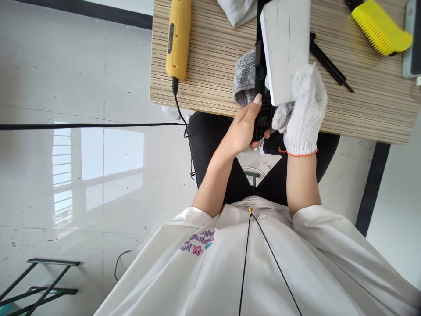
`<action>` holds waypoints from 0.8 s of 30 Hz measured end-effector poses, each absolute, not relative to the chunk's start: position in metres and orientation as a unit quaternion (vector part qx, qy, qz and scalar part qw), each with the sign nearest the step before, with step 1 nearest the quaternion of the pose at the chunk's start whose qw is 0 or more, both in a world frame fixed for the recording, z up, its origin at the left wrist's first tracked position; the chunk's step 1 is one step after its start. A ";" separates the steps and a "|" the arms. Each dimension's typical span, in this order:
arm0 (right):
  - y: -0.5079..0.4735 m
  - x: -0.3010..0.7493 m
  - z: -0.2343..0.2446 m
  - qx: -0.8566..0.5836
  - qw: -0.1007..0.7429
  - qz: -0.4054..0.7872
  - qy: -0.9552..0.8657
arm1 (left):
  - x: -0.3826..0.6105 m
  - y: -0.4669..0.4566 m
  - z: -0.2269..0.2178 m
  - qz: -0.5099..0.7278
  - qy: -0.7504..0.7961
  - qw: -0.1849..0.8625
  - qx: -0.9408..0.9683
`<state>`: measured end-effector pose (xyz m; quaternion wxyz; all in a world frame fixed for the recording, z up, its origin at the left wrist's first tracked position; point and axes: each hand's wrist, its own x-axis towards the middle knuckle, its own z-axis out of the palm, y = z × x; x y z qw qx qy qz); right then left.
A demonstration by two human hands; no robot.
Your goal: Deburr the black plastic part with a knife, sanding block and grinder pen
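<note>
My left hand [245, 125], bare, is wrapped round the lower end of a long black plastic part [259, 74] with a grid-like surface, at the table's front edge. The thumb lies on top and fingertips show beneath. My right hand [304, 109] wears a white knitted glove with an orange-edged cuff. It grips the near end of a flat white slab [286, 48], which lies beside and partly over the black part. What the slab is, I cannot tell. A grey speckled cloth [245, 77], perhaps a glove, lies just left of the black part.
A yellow corded tool [179, 39] lies at the table's left, its black cable [98, 126] running off leftward. At right are a thin black rod-like tool [330, 61], a yellow comb-like piece [378, 28] and a grey device [412, 41]. A pale cloth [238, 11] lies at the back.
</note>
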<state>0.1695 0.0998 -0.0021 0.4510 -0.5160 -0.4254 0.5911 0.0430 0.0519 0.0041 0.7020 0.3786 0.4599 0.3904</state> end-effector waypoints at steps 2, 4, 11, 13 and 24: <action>0.099 0.164 0.010 -0.531 0.543 0.499 -0.417 | 0.042 0.052 0.004 0.382 0.472 0.697 0.382; 0.097 0.160 0.019 -0.536 0.551 0.481 -0.422 | 0.042 0.052 0.005 0.378 0.477 0.692 0.389; 0.087 0.158 0.024 -0.531 0.534 0.518 -0.407 | 0.040 0.053 0.008 0.364 0.460 0.695 0.415; 0.092 0.159 0.022 -0.508 0.544 0.532 -0.404 | 0.040 0.053 0.008 0.372 0.457 0.693 0.416; 0.090 0.166 0.029 -0.507 0.475 0.543 -0.472 | 0.041 0.053 0.005 0.405 0.437 0.689 0.412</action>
